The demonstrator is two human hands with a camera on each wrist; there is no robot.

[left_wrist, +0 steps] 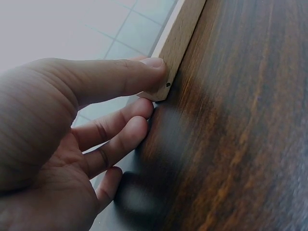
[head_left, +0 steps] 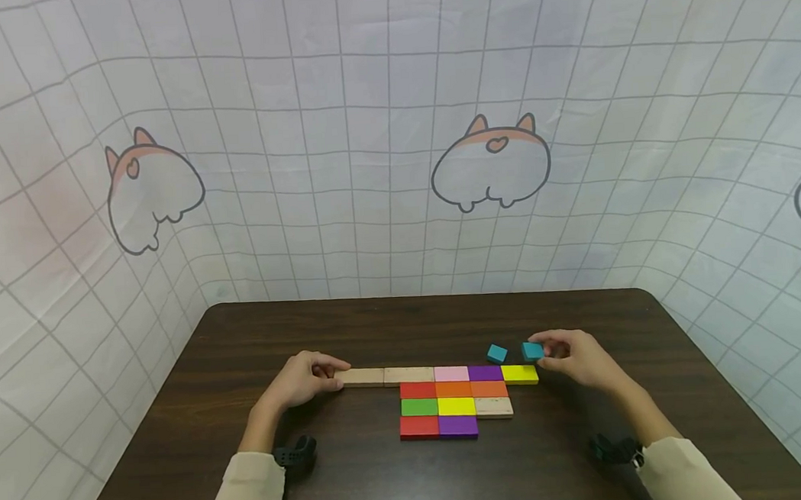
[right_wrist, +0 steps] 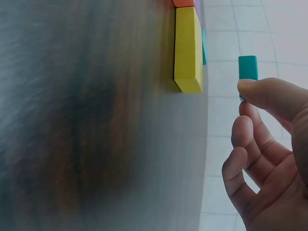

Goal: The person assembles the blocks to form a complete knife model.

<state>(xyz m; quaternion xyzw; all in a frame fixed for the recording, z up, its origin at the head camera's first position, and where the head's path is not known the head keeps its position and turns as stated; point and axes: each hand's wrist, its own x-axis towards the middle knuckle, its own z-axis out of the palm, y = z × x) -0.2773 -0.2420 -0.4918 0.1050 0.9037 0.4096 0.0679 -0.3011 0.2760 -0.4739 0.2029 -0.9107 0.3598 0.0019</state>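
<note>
My left hand [head_left: 304, 380] pinches the left end of a plain wooden block [head_left: 362, 378] lying on the table; in the left wrist view the thumb is on the near side of that block [left_wrist: 180, 38]. A second plain block [head_left: 408, 375] continues the row, followed by a pink block [head_left: 452, 374], a purple block [head_left: 485, 372] and a yellow block [head_left: 521, 375]. My right hand [head_left: 579, 355] holds a small teal block [head_left: 533, 350] between thumb and fingertips. In the right wrist view this teal block [right_wrist: 248, 67] is off the table, beyond the yellow block's end.
Another teal block [head_left: 497, 353] lies tilted behind the row. Below the row, red, orange, green, yellow, purple and plain blocks form shorter rows, with a green block [head_left: 419, 407] at the left. The dark wood table [head_left: 284, 486] meets a white gridded curtain [head_left: 370, 206] at the back.
</note>
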